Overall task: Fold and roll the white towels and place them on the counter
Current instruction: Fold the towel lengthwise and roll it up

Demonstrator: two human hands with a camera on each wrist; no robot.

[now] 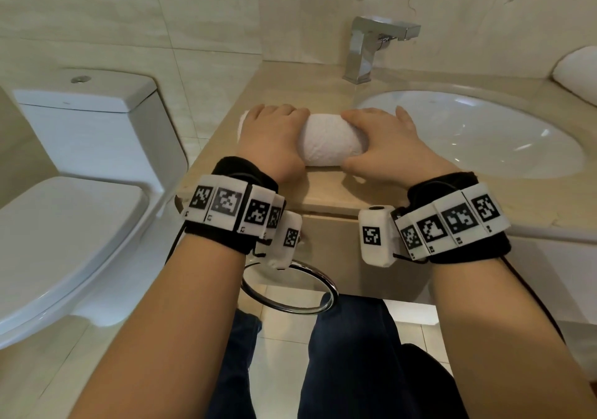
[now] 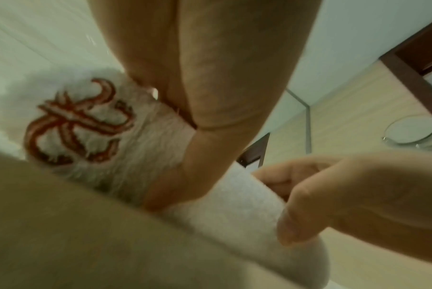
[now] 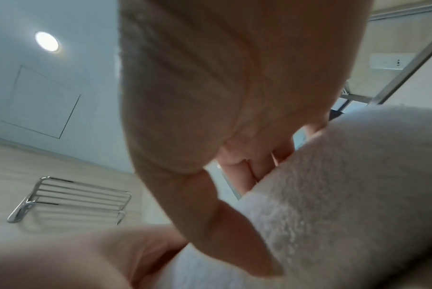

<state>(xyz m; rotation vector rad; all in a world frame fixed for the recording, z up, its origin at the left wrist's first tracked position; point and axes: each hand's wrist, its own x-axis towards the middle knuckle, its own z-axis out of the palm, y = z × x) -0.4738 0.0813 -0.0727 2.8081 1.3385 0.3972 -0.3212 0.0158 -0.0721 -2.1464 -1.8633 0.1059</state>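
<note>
Going left to right: there's a white toilet [image 1: 80,173] with its lid down, right up against the end of the beige counter [image 1: 326,189]. On the counter sits the rolled white towel [image 1: 332,142], lying sideways between the toilet end and the sink [image 1: 468,134]. The left hand [image 1: 271,140] is wrapped over the roll's left end, fingers curled down round it, and the left wrist view shows a red embroidered logo [image 2: 78,121] on that end. The right hand [image 1: 384,147] grips the right end, fingers curled over the top and thumb tucked under the front. The sink basin has nothing in it, with a chrome faucet [image 1: 371,47] behind. Another white towel [image 1: 578,72] lies at the far right edge. A chrome towel ring [image 1: 290,292] hangs below the counter front.
</note>
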